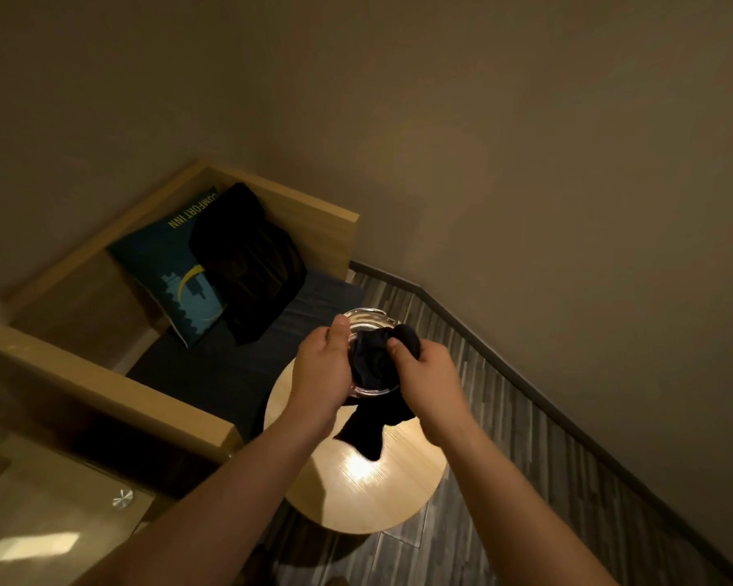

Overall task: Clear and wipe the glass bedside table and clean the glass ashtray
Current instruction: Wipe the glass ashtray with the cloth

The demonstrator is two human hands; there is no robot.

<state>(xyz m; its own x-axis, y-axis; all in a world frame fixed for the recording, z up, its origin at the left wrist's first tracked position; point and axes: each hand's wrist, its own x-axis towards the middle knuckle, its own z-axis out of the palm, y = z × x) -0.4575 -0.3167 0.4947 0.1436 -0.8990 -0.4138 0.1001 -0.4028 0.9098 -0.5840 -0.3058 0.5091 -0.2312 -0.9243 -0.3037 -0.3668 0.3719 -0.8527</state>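
Observation:
My left hand (320, 365) grips the round glass ashtray (367, 321) by its left rim and holds it up in the air above a round wooden stool. My right hand (426, 367) grips a dark cloth (375, 361) that is bunched inside the ashtray's bowl. A loose end of the cloth hangs down below the ashtray. The glass bedside table (47, 513) lies at the lower left, with a round metal fitting on its top.
A round light-wood stool (369, 484) stands on the striped dark floor below my hands. A wooden-framed bench (115, 382) with a dark seat cushion holds a teal pillow (174, 268) and a black garment (246, 260). Beige walls close the corner at the right.

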